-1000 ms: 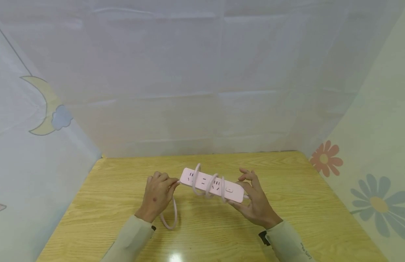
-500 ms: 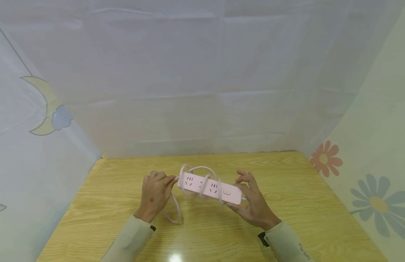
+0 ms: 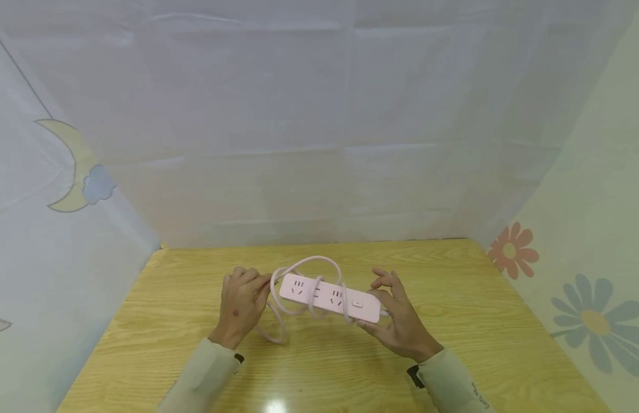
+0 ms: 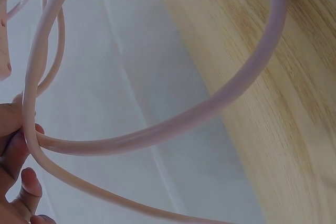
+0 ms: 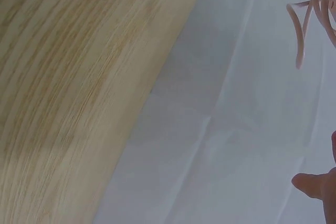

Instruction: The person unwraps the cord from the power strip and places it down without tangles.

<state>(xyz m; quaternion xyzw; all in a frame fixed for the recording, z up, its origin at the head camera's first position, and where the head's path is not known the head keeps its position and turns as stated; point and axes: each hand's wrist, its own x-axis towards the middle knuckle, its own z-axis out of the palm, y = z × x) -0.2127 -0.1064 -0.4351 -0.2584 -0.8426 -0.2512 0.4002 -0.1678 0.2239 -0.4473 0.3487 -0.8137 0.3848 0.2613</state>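
Observation:
A pale pink power strip with several sockets and a switch is held tilted above the table, its left end higher. Its pink cord loops loosely around the body and arcs above it. My right hand grips the strip's right end between thumb and fingers, other fingers raised. My left hand pinches the cord just off the strip's left end. In the left wrist view the left fingers hold the cord where two lengths cross. Only the right hand's fingertips show in the right wrist view.
Both hands work over a wooden table. Behind it hangs a pale cloth backdrop, with printed side panels showing a moon and flowers.
My left hand has moved slightly left with the cord. The cord's left loop has slackened and slid toward the strip's left end, and a wide arc has risen above the strip.

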